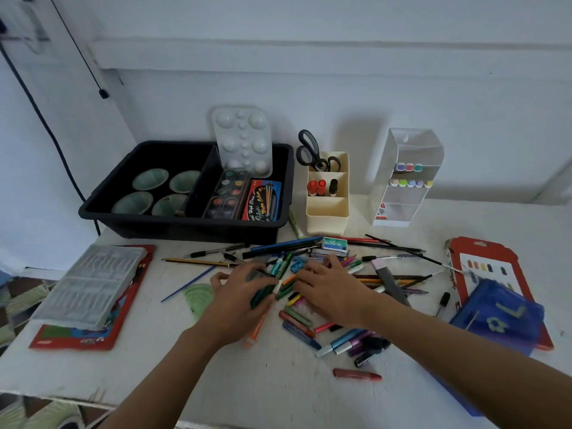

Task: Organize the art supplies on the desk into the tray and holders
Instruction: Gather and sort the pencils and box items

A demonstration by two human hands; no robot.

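Note:
A heap of markers, crayons and pencils (309,267) lies mid-desk. My left hand (238,292) grips a few dark green markers (263,295) at the heap's left side. My right hand (325,286) lies palm down over the heap with its fingers spread on the pens. The black tray (102,209) at the back left holds four green cups, a paint set and a white palette. A cream holder (328,215) carries scissors and glue sticks. The clear holder (402,181) has pastel markers on its shelves.
A grey plastic case (89,283) rests on a red book at the left. A red card pack (486,267) and a blue pouch (501,317) sit at the right. A staple box (335,244) lies behind the heap. One red crayon (356,374) lies apart near the front.

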